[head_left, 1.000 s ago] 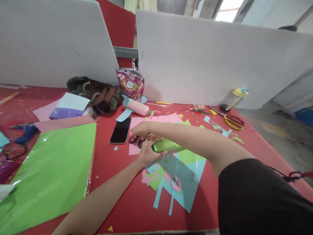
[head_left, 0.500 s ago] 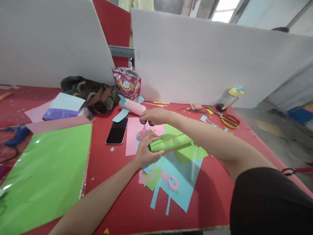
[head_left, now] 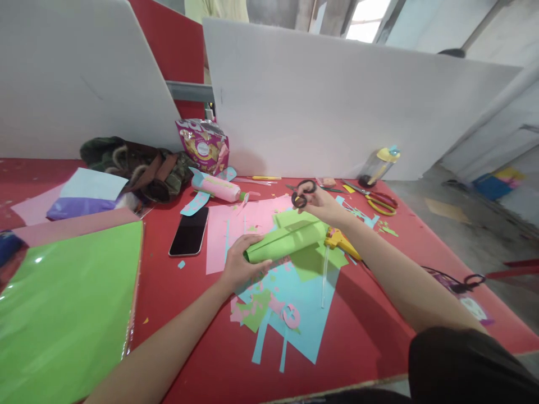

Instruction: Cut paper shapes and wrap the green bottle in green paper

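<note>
My left hand (head_left: 238, 264) grips the near end of a rolled green paper tube (head_left: 286, 242) lying on the red table (head_left: 202, 314). My right hand (head_left: 323, 205) is raised behind the tube and holds black-handled scissors (head_left: 302, 194) by the handles. Under the tube lie a pink sheet (head_left: 240, 221), green offcuts and a blue sheet (head_left: 295, 303) with cut strips and scraps. A yellow glue gun (head_left: 342, 241) shows just right of the tube, beside my right forearm.
A black phone (head_left: 189, 237) lies left of the pink sheet. A big green sheet stack (head_left: 63, 314) fills the near left. At the back stand a snack pouch (head_left: 202, 145), a camouflage bag (head_left: 138, 165), a pink bottle (head_left: 215, 187), red-yellow scissors (head_left: 379, 201), a tipped water bottle (head_left: 379, 164) and white divider boards (head_left: 337, 95).
My right hand picked the black scissors up from beside the phone and carried them right and back, past the tube. My left hand stayed on the green tube. The camera view shifted right.
</note>
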{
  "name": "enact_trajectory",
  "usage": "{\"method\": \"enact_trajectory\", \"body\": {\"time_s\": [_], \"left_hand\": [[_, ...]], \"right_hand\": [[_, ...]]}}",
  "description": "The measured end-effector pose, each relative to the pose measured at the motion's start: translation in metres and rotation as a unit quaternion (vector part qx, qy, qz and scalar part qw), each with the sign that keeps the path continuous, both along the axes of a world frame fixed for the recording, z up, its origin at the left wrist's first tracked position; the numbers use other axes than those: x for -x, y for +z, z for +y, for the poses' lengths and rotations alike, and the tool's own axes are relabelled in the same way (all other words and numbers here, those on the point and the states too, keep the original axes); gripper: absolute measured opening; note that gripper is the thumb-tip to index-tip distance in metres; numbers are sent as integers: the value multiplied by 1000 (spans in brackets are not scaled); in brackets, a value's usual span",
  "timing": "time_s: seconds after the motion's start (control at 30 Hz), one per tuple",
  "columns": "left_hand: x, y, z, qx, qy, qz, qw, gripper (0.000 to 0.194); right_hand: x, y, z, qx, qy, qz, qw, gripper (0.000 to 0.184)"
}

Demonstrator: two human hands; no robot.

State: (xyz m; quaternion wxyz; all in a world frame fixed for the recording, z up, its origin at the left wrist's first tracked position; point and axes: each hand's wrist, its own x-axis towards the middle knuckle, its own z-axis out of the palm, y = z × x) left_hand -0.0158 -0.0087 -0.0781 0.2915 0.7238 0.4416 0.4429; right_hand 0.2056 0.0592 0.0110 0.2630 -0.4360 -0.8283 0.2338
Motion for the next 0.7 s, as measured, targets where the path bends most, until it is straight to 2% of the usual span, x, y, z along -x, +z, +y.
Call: {"method": "enact_trajectory", "body": {"time_s": [0.03, 0.07, 0.13, 0.2, 0.23, 0.37, 0.47, 0.6, 0.7], "left_hand": [[0, 0, 0, 0, 2, 0, 1000, 45], [0, -1, 0, 0, 4, -1, 1000, 45], [0, -1, 0, -3, 6, 0, 1000, 45], [0, -1, -1, -8, 8, 5, 1000, 45], [0, 0, -1, -9, 7, 8, 1000, 45], [1, 0, -1, -17, 4, 25, 1000, 44], [1, 1, -2, -28, -1, 33, 999, 44], [0, 0, -2, -54, -10, 38, 998, 43], [0, 0, -3, -77, -14, 40, 996, 41]], "right_hand": [[-5, 1, -9, 10, 0, 39, 999, 20], [-9, 1, -18, 53, -2, 150, 987, 17], [-17, 2, -36, 124, -32, 305, 944, 7], [-21, 0, -54, 137, -101, 358, 918, 8], [-21, -2, -63, 133, -128, 350, 919, 8], [-16, -13, -95, 96, -151, 179, 967, 10], [-10, -18, -112, 4, -145, 29, 989, 21], [-4, -22, -121, -113, -116, -81, 984, 27], [-1, -27, -122, -146, -101, -116, 977, 29]]}}
